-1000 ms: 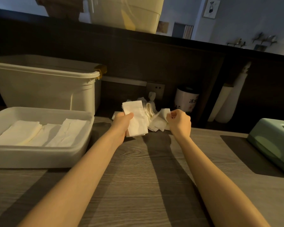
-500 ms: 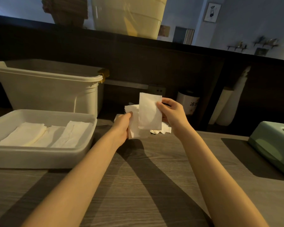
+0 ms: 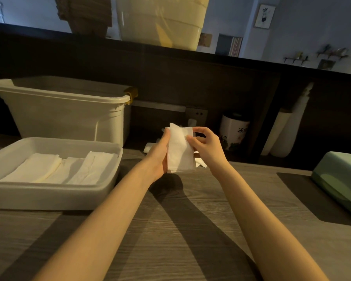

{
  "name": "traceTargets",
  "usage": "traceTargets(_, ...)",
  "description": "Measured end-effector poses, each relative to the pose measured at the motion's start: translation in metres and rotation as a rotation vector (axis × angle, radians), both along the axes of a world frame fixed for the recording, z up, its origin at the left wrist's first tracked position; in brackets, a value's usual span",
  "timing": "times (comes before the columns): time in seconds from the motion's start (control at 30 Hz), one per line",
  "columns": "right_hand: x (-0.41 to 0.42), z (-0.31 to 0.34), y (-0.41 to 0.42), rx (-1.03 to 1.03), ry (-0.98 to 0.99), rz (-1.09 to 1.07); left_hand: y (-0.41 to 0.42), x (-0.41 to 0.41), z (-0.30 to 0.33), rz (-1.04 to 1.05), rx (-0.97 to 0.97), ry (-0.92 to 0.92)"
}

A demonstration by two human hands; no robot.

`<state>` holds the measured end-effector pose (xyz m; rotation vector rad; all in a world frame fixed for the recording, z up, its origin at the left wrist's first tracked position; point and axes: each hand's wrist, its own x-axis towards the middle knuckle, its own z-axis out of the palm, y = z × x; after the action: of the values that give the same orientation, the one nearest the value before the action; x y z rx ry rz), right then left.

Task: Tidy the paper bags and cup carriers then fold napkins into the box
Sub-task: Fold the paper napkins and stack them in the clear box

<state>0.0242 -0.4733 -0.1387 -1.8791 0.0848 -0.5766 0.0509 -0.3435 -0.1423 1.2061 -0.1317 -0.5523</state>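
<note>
Holding two napkins (image 3: 179, 151), both hands; three napkins boxed (image 3: 59, 171)

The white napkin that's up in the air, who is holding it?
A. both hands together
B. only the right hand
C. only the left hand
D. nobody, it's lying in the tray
A: the left hand grips the napkin along its left edge while the right hand pinches its right side, above the wooden counter.
</note>
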Motion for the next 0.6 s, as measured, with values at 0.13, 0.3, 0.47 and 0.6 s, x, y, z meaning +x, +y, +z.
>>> traceTargets(0.13,0.0008,-0.0006,-0.0004,-0.016,-0.022,-0.013,0.0020,-0.0001,0.0000,-0.029,0.050,-0.073)
traceTargets(0.3,0.0016,-0.0014,-0.0001,-0.078,-0.044,-0.008,0.0015,-0.0010,-0.0053,0.082,0.284,-0.249)
traceTargets(0.47,0.0035,-0.0038,0.0024,-0.107,-0.058,-0.019,0.0017,-0.0008,-0.0043,0.119,0.293,-0.248)
traceTargets(0.6,0.0038,-0.0047,0.0044,-0.109,-0.054,-0.013,0.0026,0.0008,-0.0055,0.158,0.293,-0.231)
